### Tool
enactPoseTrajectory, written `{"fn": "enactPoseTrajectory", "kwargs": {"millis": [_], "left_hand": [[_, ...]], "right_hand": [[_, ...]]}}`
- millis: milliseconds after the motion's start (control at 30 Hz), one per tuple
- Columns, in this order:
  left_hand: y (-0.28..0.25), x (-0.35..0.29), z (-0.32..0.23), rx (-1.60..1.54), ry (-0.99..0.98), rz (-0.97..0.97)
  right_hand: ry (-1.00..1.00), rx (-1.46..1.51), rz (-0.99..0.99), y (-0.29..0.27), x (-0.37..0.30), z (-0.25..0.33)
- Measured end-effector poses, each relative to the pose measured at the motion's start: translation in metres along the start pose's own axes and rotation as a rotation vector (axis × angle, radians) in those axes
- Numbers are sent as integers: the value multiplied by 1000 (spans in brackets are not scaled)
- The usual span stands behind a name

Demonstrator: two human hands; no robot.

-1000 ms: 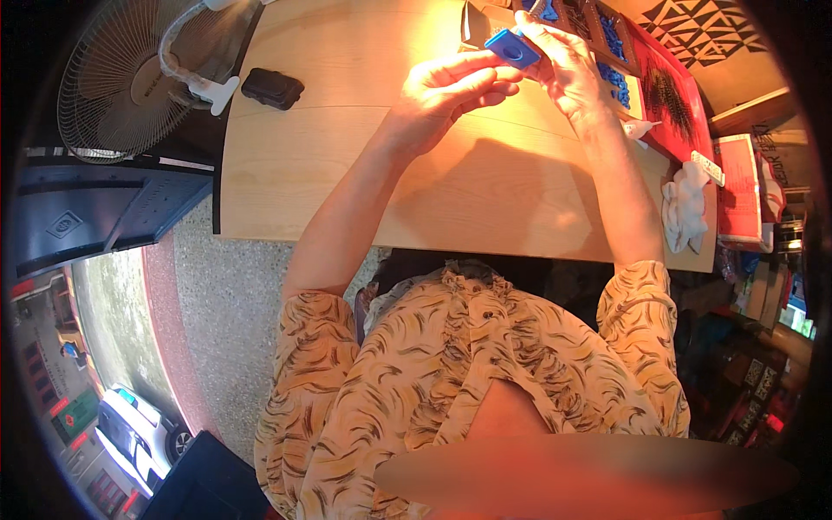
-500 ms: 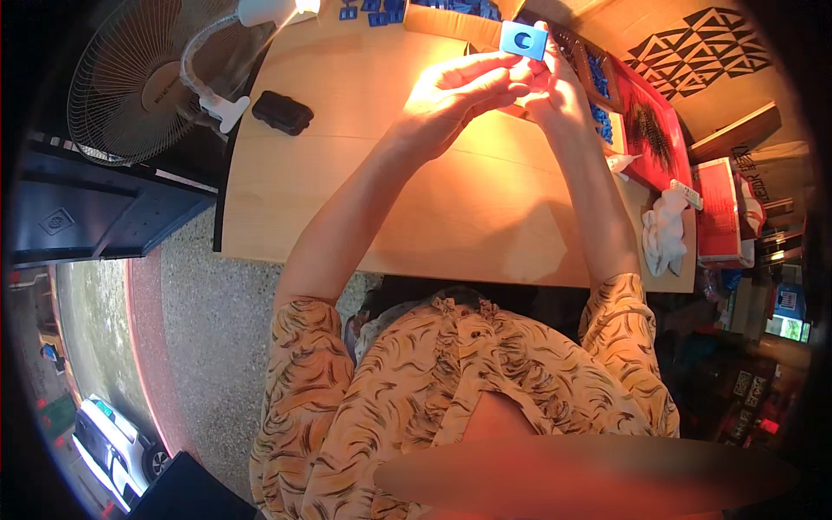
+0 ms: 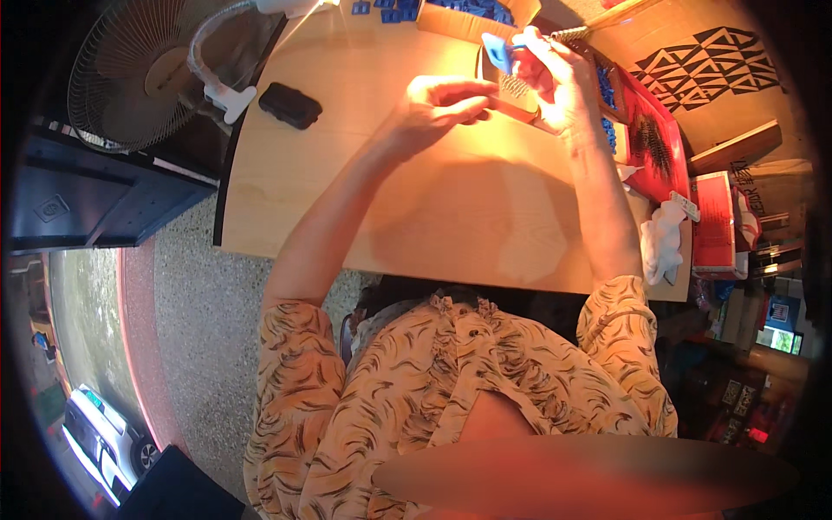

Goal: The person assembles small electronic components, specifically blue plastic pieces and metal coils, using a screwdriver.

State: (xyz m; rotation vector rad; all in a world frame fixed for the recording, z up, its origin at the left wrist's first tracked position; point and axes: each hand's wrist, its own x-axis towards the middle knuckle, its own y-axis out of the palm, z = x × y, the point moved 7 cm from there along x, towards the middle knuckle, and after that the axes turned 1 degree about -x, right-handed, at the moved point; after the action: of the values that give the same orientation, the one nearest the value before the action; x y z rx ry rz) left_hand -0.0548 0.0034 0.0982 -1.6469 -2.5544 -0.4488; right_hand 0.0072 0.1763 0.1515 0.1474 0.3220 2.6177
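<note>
My right hand [image 3: 559, 82] is raised over the far part of the table and grips a small blue plastic part [image 3: 497, 54] by its right side, with the fingertips and thumb. The part is tilted and stands out to the left of the fingers. Lower and to the left, my left hand [image 3: 444, 104] is apart from it, thumb and fingers pinched together. Whatever lies in that pinch, if anything, is too small to make out. Beyond the left fingertips, small metal springs [image 3: 515, 85] lie in a tray partly hidden by my right hand.
A cardboard box of blue parts [image 3: 472, 10] stands at the far edge, with loose blue pieces [image 3: 399, 10] left of it. A black case [image 3: 289, 106], a white lamp [image 3: 227, 97] and a fan [image 3: 165, 74] are at the left. A red tray [image 3: 648, 143] and white gloves [image 3: 664, 238] lie right.
My hands have moved apart. The left has let go of the blue part and drawn left and down; the right has turned the part, so its face with the round hole no longer shows.
</note>
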Motion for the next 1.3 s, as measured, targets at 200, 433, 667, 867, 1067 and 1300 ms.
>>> {"fn": "enactPoseTrajectory", "kwargs": {"millis": [200,433,667,867,1067,1300], "left_hand": [[-112,-45,27,770,-73,-522],[-122,-47,6,803,-20,-598],[-102,-18,-2,734,16,-512],[-108,-42,-7,851,49,-562],[-123,-33,30,762,-94,-572],[-101,-26,35,896,157,-511]], "right_hand": [[-148,-677,264,41,15,-37],[-586,-1346,507,43,53,-84],[-1166,-1117,295,-14,68,-98],[-954,-982,138,-11,36,-77],[-619,-942,-2,-17,-45,-35],[-412,-930,116,-39,-82,-90]]}}
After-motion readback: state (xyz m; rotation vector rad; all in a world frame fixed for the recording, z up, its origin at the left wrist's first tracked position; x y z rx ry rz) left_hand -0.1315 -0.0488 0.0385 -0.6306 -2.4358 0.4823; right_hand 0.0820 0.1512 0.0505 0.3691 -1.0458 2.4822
